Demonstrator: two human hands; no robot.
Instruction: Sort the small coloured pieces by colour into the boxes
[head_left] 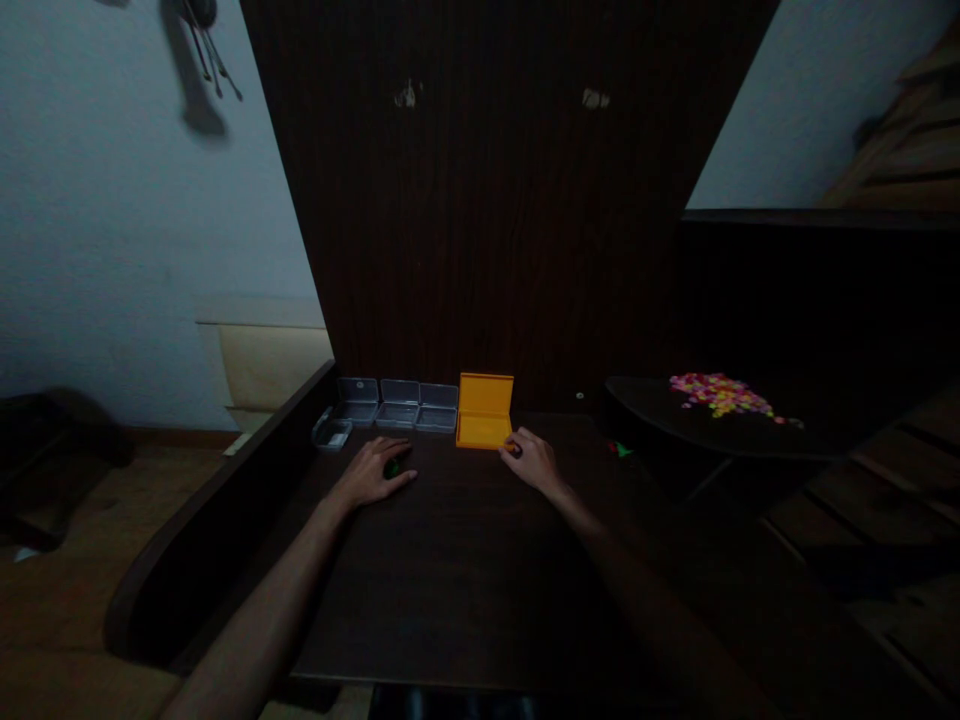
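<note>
My left hand point(371, 472) rests on the dark table with its fingers spread and the thumb apart. A small green thing point(393, 467) shows in the gap between thumb and fingers; its kind is too dim to make out. My right hand point(534, 460) has its fingertips pinched together at the front right corner of an open yellow box point(485, 398). A small orange bit shows at those fingertips, and I cannot tell whether it is a separate piece or the box's corner. The yellow box stands with its lid raised against the back panel.
Left of the yellow box stand open clear plastic boxes point(398, 413), with a smaller clear box point(332, 434) in front. On the right, a curved shelf point(645, 400) bears a pile of colourful small pieces point(720, 393). Green and red pieces point(619, 450) lie below it. A raised side board point(225, 510) edges the left.
</note>
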